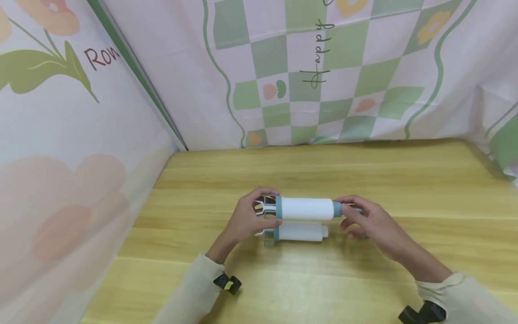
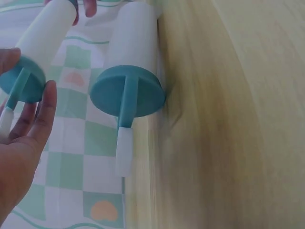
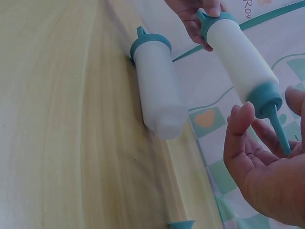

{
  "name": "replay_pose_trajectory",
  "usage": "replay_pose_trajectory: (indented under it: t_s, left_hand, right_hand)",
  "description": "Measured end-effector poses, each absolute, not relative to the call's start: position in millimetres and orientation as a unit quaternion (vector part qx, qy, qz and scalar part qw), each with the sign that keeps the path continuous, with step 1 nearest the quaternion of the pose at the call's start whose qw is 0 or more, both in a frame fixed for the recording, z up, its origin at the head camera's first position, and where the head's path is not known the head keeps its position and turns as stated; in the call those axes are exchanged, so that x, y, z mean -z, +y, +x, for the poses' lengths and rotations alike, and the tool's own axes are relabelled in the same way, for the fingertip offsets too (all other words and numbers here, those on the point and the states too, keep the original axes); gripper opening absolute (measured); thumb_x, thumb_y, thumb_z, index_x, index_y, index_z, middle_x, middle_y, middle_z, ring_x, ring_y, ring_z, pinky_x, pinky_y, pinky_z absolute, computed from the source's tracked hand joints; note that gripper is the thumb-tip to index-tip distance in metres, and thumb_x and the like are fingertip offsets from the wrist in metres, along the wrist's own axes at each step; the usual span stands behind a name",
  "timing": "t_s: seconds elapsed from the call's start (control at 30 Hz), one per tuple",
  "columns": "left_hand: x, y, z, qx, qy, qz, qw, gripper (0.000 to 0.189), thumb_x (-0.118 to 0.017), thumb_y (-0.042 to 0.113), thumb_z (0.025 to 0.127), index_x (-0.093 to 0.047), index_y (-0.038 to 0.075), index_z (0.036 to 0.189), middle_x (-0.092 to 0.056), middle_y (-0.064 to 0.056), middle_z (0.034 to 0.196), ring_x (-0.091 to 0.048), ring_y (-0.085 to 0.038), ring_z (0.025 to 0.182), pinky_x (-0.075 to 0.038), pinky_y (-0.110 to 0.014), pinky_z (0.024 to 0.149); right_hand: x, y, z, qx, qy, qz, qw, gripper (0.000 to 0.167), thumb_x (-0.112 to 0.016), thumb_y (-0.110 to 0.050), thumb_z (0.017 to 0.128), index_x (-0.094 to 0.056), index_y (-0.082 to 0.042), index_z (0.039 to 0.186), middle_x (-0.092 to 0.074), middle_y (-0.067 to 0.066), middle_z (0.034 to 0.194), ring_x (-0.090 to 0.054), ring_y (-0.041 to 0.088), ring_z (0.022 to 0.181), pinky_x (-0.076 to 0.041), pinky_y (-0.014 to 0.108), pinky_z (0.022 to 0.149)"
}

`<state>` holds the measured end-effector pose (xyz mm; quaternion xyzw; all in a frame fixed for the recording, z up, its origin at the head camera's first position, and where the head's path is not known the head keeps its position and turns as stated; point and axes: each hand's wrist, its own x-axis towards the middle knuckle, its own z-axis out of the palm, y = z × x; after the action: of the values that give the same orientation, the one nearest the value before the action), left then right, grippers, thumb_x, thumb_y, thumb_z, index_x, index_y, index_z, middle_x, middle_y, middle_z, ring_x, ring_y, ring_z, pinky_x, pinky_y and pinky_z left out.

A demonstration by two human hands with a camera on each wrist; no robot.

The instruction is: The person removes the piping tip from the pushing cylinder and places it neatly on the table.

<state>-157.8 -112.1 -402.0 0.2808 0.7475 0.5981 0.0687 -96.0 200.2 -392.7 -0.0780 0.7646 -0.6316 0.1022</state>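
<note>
My left hand holds a white squeeze bottle sideways by its teal end ring, which has a teal and white handle-like part. At the bottle's other end, curled fingers of my right hand surround the teal nozzle cap; a thin spout sticks out between them. Whether every fingertip touches the cap is hard to tell. Lying on the table in front of the held bottle is a second white bottle, with a similar teal ring and a bare white neck.
Both bottles are over a wood-grain table. Part of a small teal piece shows at the lower edge of the right wrist view. A checked, printed cloth hangs behind the table, and another flowered cloth hangs at the left.
</note>
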Motion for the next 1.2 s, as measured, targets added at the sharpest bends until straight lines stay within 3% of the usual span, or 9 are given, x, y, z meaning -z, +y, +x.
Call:
replay_pose_trajectory:
  t_s: [0.13, 0.33, 0.53, 0.93, 1.2]
  left_hand:
    - [403, -111, -157, -0.59, 0.752, 0.287, 0.061, 0.053, -0.083, 0.003, 0.077, -0.063, 0.011, 0.125, -0.061, -0.008, 0.116, -0.06, -0.025, 0.097, -0.057, -0.05, 0.081]
    - [403, -110, -156, -0.587, 0.754, 0.291, 0.046, 0.052, -0.083, 0.004, 0.077, -0.063, 0.013, 0.124, -0.063, -0.005, 0.116, -0.061, -0.024, 0.096, -0.058, -0.046, 0.08]
    - [404, -108, -156, -0.587, 0.752, 0.299, 0.037, 0.05, -0.081, 0.006, 0.076, -0.063, 0.014, 0.122, -0.064, -0.004, 0.112, -0.062, -0.023, 0.094, -0.058, -0.042, 0.077]
    - [405, -105, -157, -0.575, 0.765, 0.288, 0.049, 0.047, -0.082, 0.007, 0.076, -0.065, 0.014, 0.119, -0.065, -0.004, 0.107, -0.061, -0.021, 0.087, -0.058, -0.035, 0.072]
    - [408, -105, -157, -0.572, 0.773, 0.268, 0.06, 0.043, -0.082, 0.01, 0.077, -0.067, 0.012, 0.118, -0.065, -0.004, 0.102, -0.06, -0.019, 0.083, -0.056, -0.032, 0.068]
  right_hand:
    - [395, 199, -95, 0.631, 0.767, -0.07, 0.093, 0.046, -0.046, -0.027, 0.108, -0.046, 0.006, 0.139, -0.055, 0.022, 0.113, -0.062, 0.025, 0.089, -0.057, 0.034, 0.065]
    - [395, 195, -95, 0.639, 0.765, -0.06, 0.063, 0.04, -0.052, -0.025, 0.106, -0.053, 0.008, 0.13, -0.066, 0.016, 0.099, -0.064, 0.024, 0.08, -0.053, 0.031, 0.059]
    - [396, 191, -96, 0.668, 0.739, -0.054, 0.064, 0.034, -0.053, -0.022, 0.106, -0.056, 0.009, 0.12, -0.066, 0.016, 0.091, -0.06, 0.017, 0.072, -0.052, 0.029, 0.056]
    - [401, 191, -94, 0.678, 0.73, -0.067, 0.053, 0.029, -0.054, -0.018, 0.105, -0.056, 0.009, 0.114, -0.065, 0.017, 0.087, -0.058, 0.014, 0.069, -0.055, 0.029, 0.06]
    - [407, 189, -91, 0.651, 0.755, -0.083, 0.015, 0.027, -0.056, -0.014, 0.104, -0.056, 0.01, 0.117, -0.065, 0.021, 0.088, -0.061, 0.016, 0.069, -0.056, 0.03, 0.061]
